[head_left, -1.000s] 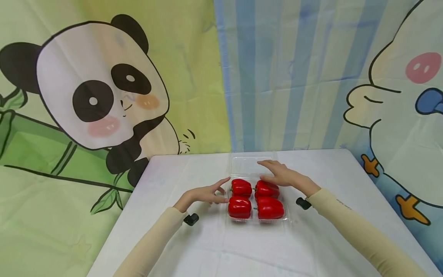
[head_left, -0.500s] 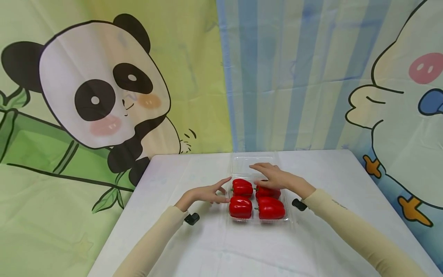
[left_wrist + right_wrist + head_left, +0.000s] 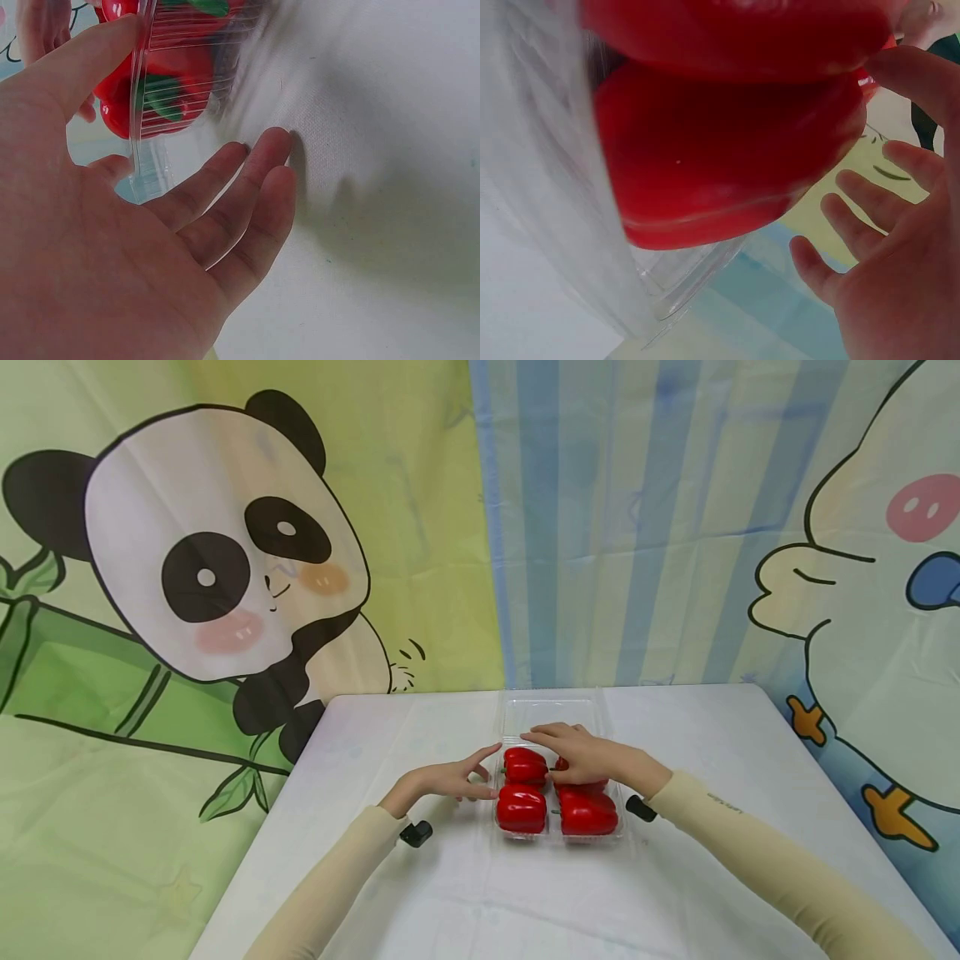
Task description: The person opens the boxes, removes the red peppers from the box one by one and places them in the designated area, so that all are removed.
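Several red bell peppers, among them the front-left pepper (image 3: 521,810) and front-right pepper (image 3: 588,812), sit in two rows in a clear plastic clamshell box (image 3: 137,97). My left hand (image 3: 447,779) is at the box's left side, its thumb (image 3: 112,45) along the rim and its other fingers spread near the table. My right hand (image 3: 588,756) is over the back-right pepper (image 3: 727,157) and hides most of it in the head view. In the right wrist view its thumb lies at the peppers, contact unclear, and its fingers stand apart from them.
The box's transparent lid (image 3: 551,714) lies folded back behind the peppers. A white cloth covers the table (image 3: 420,893). Behind its far edge hangs a curtain (image 3: 600,527) with a panda print.
My right hand has moved left and a little toward me, covering more of the back-right pepper. My left hand stays at the box's side, and the peppers have not visibly moved.
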Demonstrator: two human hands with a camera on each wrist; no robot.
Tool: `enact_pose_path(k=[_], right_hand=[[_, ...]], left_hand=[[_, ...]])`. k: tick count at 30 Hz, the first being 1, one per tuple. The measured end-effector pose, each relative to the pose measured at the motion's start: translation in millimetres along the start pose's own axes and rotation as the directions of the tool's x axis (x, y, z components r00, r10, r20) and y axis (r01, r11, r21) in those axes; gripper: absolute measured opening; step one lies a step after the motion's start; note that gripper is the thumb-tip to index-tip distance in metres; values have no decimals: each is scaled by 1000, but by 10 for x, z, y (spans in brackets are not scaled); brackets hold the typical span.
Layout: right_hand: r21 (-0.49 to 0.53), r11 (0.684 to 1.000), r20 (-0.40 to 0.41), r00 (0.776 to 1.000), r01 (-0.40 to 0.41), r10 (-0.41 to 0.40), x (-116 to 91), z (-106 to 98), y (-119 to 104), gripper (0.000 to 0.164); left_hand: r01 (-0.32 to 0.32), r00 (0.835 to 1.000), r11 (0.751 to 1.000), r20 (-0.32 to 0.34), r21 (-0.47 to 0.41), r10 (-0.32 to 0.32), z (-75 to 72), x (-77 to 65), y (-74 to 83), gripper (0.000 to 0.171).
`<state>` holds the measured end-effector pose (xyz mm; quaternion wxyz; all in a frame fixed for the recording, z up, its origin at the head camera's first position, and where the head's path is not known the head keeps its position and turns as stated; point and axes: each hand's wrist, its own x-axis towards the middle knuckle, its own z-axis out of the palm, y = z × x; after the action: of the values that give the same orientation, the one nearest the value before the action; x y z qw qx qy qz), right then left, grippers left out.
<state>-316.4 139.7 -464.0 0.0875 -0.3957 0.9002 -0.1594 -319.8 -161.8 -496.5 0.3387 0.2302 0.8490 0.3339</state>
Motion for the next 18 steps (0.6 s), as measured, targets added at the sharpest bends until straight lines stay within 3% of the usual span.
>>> enact_pose_path(k=[11,18], right_hand=[[-108,982,45,987,156,-152,46,52,-69,83],[-125,978,101,983,168,-156,64,30,-136,82]], left_hand=[[-14,1000,1000,6,-3,14,-1,-4,-2,97],[-12,1000,1000,11,-8,12,-3,-13,5,97]])
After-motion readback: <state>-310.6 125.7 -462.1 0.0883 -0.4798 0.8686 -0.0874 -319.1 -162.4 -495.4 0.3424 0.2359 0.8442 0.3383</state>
